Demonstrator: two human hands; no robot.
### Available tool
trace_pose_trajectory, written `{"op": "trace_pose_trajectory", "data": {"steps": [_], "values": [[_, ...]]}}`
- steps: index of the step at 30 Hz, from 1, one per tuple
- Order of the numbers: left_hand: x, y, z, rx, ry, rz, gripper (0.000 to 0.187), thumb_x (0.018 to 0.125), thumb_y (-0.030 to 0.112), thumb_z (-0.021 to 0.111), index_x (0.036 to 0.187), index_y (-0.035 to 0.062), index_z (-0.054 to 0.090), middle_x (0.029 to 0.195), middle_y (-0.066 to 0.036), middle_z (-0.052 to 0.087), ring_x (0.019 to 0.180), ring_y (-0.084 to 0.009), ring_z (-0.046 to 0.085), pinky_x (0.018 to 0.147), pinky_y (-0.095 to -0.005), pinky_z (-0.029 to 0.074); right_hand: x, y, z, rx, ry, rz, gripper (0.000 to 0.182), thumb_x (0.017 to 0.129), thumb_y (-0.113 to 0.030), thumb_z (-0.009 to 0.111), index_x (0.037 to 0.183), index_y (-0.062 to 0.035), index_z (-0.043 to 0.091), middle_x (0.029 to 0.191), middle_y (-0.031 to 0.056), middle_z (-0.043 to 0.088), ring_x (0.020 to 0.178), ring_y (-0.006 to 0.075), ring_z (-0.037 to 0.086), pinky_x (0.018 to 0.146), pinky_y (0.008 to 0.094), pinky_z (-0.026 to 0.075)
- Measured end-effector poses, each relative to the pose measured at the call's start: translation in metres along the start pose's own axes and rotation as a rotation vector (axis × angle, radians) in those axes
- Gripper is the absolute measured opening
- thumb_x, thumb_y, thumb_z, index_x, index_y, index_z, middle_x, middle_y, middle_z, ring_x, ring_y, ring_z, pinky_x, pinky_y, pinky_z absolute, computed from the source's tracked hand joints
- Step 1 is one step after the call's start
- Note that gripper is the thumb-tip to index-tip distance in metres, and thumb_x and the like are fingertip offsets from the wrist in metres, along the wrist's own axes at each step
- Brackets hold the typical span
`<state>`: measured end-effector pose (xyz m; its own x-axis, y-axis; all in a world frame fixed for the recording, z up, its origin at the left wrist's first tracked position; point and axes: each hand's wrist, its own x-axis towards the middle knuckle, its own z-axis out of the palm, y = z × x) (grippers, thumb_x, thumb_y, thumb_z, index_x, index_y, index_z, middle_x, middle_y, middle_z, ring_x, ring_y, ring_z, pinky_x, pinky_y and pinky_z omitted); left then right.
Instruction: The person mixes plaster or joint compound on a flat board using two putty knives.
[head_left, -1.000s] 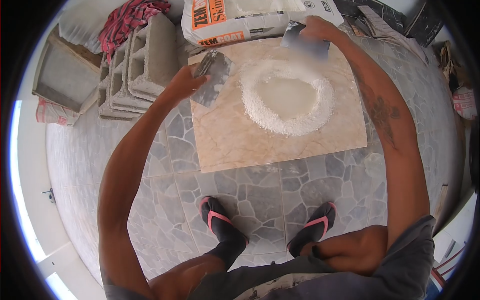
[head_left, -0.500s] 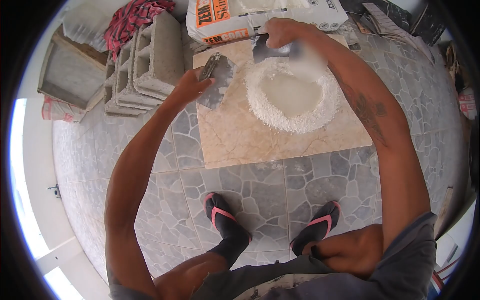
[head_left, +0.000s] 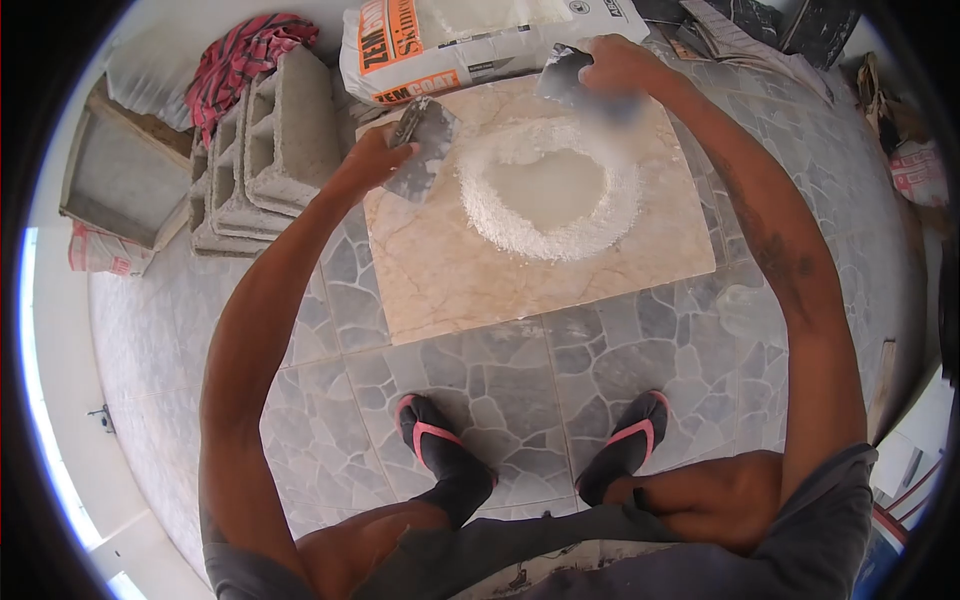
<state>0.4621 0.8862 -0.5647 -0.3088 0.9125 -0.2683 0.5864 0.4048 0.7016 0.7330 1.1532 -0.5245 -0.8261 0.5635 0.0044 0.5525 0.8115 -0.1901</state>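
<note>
A ring of white powder (head_left: 548, 190) with water pooled in its middle lies on a beige marble-look tile (head_left: 480, 280) on the floor. My left hand (head_left: 368, 160) grips a metal trowel (head_left: 422, 148) at the tile's left edge, apart from the powder. My right hand (head_left: 612, 66) holds a second metal scraper (head_left: 566, 78), blurred with motion, at the far rim of the ring. An opened bag of skim coat (head_left: 470, 40) lies just beyond the tile.
Grey concrete blocks (head_left: 262, 150) with a red striped cloth (head_left: 242, 58) stand at the left, beside a flat tray (head_left: 118, 180). My feet in pink-strapped sandals (head_left: 436, 440) rest on the stone-pattern floor. Clutter lies at the far right (head_left: 905, 150).
My right hand swept the scraper from the far edge into the powder ring and back to the far rim. The left hand kept its trowel almost still.
</note>
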Motion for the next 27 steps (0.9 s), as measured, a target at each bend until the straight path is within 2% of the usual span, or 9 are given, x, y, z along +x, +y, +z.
{"op": "trace_pose_trajectory", "data": {"steps": [1, 3, 4, 9, 12, 15, 18, 21, 27], "values": [[0.002, -0.003, 0.002, -0.006, 0.015, 0.016, 0.039, 0.086, 0.024, 0.064, 0.115, -0.0012, 0.062, 0.078, -0.009, 0.062, 0.07, -0.0165, 0.057, 0.068, -0.0355, 0.046, -0.003, 0.022, -0.001, 0.048, -0.017, 0.086, 0.044, 0.074, -0.024, 0.059, 0.101, 0.01, 0.065, 0.1, 0.0313, 0.065, 0.094, 0.0416, 0.065, 0.085, 0.0433, 0.051], [0.007, -0.01, 0.006, -0.02, 0.047, 0.048, 0.037, 0.086, 0.023, 0.064, 0.114, -0.001, 0.062, 0.077, -0.009, 0.062, 0.07, -0.0164, 0.056, 0.068, -0.0355, 0.045, -0.005, 0.068, 0.019, -0.001, 0.091, 0.219, 0.047, 0.073, -0.027, 0.06, 0.098, 0.0124, 0.064, 0.094, 0.032, 0.066, 0.09, 0.0418, 0.066, 0.081, 0.0438, 0.051], [0.008, -0.009, 0.007, -0.02, 0.053, 0.057, 0.037, 0.086, 0.023, 0.063, 0.114, -0.0009, 0.062, 0.077, -0.009, 0.062, 0.07, -0.0164, 0.056, 0.068, -0.0355, 0.045, -0.009, 0.083, 0.023, 0.031, 0.053, 0.245, 0.047, 0.072, -0.027, 0.06, 0.097, 0.0125, 0.065, 0.093, 0.0321, 0.066, 0.088, 0.0411, 0.067, 0.08, 0.0435, 0.051], [0.008, -0.005, 0.009, -0.012, 0.046, 0.095, 0.035, 0.085, 0.021, 0.063, 0.112, -0.0015, 0.062, 0.078, -0.01, 0.062, 0.071, -0.0166, 0.056, 0.07, -0.0354, 0.045, -0.018, 0.091, 0.031, 0.236, -0.065, 0.328, 0.047, 0.071, -0.026, 0.062, 0.096, 0.0142, 0.064, 0.091, 0.033, 0.066, 0.086, 0.0381, 0.068, 0.076, 0.0414, 0.051], [0.008, 0.005, 0.009, 0.024, -0.004, 0.056, 0.039, 0.087, 0.02, 0.063, 0.119, -0.0019, 0.059, 0.082, -0.003, 0.058, 0.072, -0.0115, 0.05, 0.068, -0.0308, 0.043, -0.008, 0.066, 0.03, 0.241, -0.203, 0.243, 0.047, 0.07, -0.025, 0.063, 0.095, 0.0144, 0.064, 0.089, 0.0332, 0.066, 0.085, 0.0376, 0.068, 0.075, 0.0414, 0.051], [0.006, 0.014, 0.014, 0.017, -0.014, 0.063, 0.039, 0.087, 0.021, 0.063, 0.118, -0.0022, 0.06, 0.078, -0.002, 0.056, 0.07, -0.0113, 0.048, 0.066, -0.0312, 0.042, -0.006, 0.042, 0.032, 0.226, -0.137, 0.182, 0.049, 0.071, -0.025, 0.062, 0.102, 0.0131, 0.063, 0.092, 0.0324, 0.066, 0.088, 0.0364, 0.067, 0.079, 0.0416, 0.051], [0.005, 0.014, 0.019, 0.028, -0.024, 0.11, 0.038, 0.087, 0.022, 0.063, 0.116, -0.0024, 0.06, 0.076, -0.002, 0.055, 0.068, -0.0113, 0.047, 0.065, -0.031, 0.041, -0.004, 0.022, 0.02, 0.118, -0.238, 0.191, 0.052, 0.073, -0.023, 0.061, 0.112, 0.0111, 0.061, 0.102, 0.0311, 0.065, 0.097, 0.0372, 0.066, 0.086, 0.0409, 0.05], [0.004, 0.019, 0.019, 0.062, -0.034, 0.084, 0.039, 0.087, 0.023, 0.063, 0.116, -0.0028, 0.06, 0.076, -0.004, 0.057, 0.07, -0.0118, 0.05, 0.066, -0.0319, 0.042, -0.009, 0.014, 0.018, 0.082, -0.179, 0.1, 0.056, 0.074, -0.021, 0.06, 0.121, 0.0097, 0.057, 0.111, 0.0299, 0.063, 0.105, 0.0379, 0.063, 0.093, 0.041, 0.047], [-0.001, 0.028, 0.02, 0.12, 0.041, 0.191, 0.041, 0.087, 0.024, 0.064, 0.117, -0.004, 0.06, 0.077, -0.007, 0.061, 0.071, -0.0129, 0.056, 0.067, -0.0336, 0.045, -0.035, -0.014, -0.005, -0.04, -0.138, -0.01, 0.058, 0.076, -0.02, 0.059, 0.127, 0.0069, 0.055, 0.115, 0.0304, 0.061, 0.11, 0.0376, 0.061, 0.096, 0.0422, 0.046]]}}
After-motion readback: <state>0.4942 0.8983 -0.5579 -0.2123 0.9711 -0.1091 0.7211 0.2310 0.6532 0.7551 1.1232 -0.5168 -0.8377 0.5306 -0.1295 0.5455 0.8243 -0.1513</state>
